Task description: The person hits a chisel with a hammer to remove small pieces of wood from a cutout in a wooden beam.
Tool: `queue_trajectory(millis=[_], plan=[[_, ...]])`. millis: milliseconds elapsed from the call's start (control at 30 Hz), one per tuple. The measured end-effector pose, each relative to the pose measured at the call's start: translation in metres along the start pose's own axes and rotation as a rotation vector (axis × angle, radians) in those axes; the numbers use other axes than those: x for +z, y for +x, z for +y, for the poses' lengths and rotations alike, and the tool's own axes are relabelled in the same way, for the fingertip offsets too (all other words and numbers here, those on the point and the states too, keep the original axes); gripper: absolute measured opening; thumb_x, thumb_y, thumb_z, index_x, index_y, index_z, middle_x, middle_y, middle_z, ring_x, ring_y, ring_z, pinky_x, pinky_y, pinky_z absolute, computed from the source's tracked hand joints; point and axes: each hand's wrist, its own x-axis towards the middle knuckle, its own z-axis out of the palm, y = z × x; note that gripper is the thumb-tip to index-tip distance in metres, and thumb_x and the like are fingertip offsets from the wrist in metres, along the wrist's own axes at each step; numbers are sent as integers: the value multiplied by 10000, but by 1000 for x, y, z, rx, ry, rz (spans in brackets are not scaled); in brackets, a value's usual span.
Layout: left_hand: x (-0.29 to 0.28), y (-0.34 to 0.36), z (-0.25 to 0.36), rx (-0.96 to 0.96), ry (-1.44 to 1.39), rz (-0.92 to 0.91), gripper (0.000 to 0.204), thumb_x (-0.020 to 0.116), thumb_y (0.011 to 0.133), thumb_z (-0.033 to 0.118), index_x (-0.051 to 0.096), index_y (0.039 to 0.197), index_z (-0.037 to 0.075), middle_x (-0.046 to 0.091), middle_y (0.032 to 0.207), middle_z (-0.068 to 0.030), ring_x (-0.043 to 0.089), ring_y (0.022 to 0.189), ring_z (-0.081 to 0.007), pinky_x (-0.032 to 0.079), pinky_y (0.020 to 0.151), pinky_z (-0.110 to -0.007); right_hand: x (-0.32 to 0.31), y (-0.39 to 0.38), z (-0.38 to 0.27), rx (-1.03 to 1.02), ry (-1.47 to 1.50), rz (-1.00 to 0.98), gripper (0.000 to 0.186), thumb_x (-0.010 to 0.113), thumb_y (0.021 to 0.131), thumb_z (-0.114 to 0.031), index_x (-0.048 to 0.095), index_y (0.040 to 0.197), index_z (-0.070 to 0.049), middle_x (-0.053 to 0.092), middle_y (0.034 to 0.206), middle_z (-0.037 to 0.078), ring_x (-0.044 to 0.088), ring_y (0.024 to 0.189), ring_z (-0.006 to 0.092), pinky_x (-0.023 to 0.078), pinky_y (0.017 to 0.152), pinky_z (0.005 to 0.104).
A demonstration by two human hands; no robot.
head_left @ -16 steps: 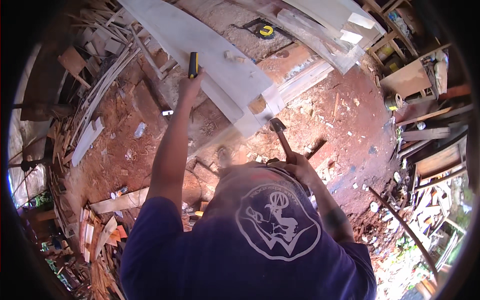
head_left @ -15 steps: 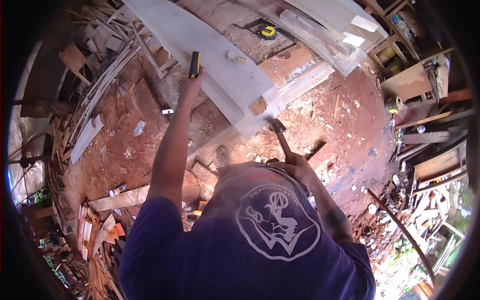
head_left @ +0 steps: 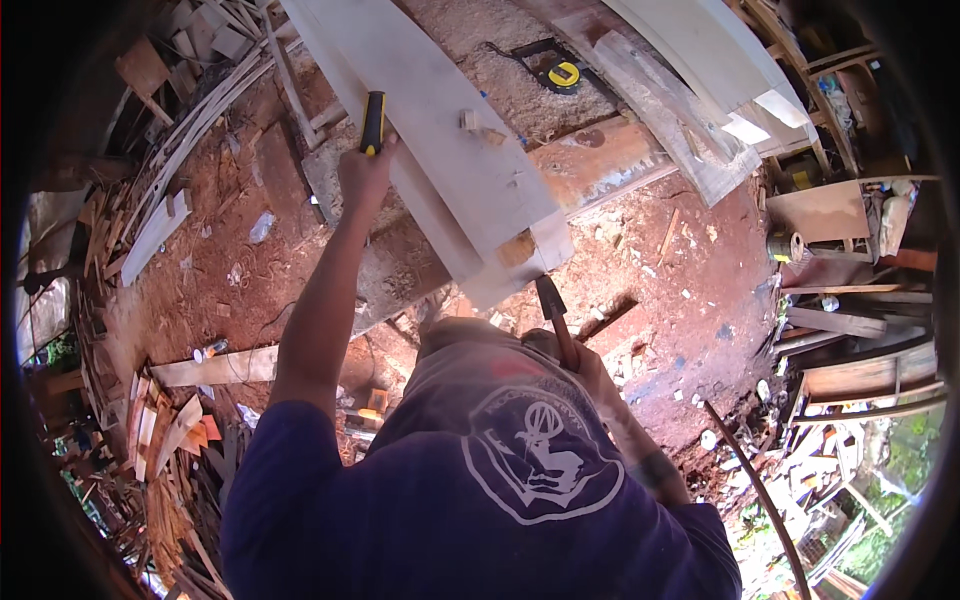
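My left hand (head_left: 366,178) is closed around a tool with a black-and-yellow handle (head_left: 373,123), the handle sticking up above the fist. Its working end is hidden by my hand. That hand is beside the left edge of a wide pale board (head_left: 440,110), which runs away from me. In my closed right hand (head_left: 594,372) is a hammer (head_left: 550,298), its dark head pointing away from me, close to the near end of the board. A small wood block (head_left: 467,119) lies on top of the board, with chips beside it.
A yellow-and-black round tool (head_left: 563,75), perhaps a tape measure, lies beyond the board to the right. More pale boards (head_left: 690,60) are stacked at the far right. Scrap wood (head_left: 185,430) piles up at both sides. Chips litter the reddish dirt floor (head_left: 690,260).
The hammer has swung back toward me and its head has turned. The whole view has shifted slightly, with the boards now farther right. Both hands keep their hold.
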Motion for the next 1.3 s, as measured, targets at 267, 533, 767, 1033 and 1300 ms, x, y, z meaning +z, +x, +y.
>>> queue_trajectory(millis=[267, 533, 767, 1033, 1300], plan=[[8, 62, -12, 74, 95, 3, 669, 736, 808, 595, 670, 685, -59, 665, 678, -233, 698, 719, -392, 528, 645, -477, 13, 23, -31, 372, -73, 36, 183, 638, 830, -136, 567, 869, 28, 520, 675, 18, 495, 612, 111, 414, 541, 305], [-81, -23, 112, 52, -702, -458, 351, 751, 881, 334, 581, 684, 99, 493, 549, 10, 462, 447, -130, 353, 450, -310, 11, -31, 44, 214, 28, 325, 137, 646, 790, -106, 549, 807, -11, 564, 659, 39, 522, 543, 129, 417, 490, 307], [-14, -130, 191, 529, -800, -936, 334, 624, 961, 130, 464, 671, 98, 407, 596, 51, 378, 541, -56, 302, 519, -249, -4, -61, 38, 351, 302, 515, 126, 615, 798, -112, 551, 840, -12, 548, 622, 35, 517, 488, 129, 414, 449, 297], [33, -100, 162, 595, -503, -869, 372, 758, 866, 345, 622, 718, 32, 578, 607, -6, 559, 555, -91, 452, 517, -313, -4, -84, 1, 260, 247, 644, 172, 640, 840, -146, 527, 841, -16, 547, 617, 53, 515, 477, 142, 417, 440, 307], [30, -121, 164, 731, -315, -728, 330, 705, 885, 259, 579, 689, 25, 561, 630, -42, 533, 597, -126, 428, 569, -325, -13, -91, -77, 37, -472, 720, 222, 595, 885, -172, 563, 924, 44, 604, 662, 244, 642, 586, 388, 498, 583, 480]])
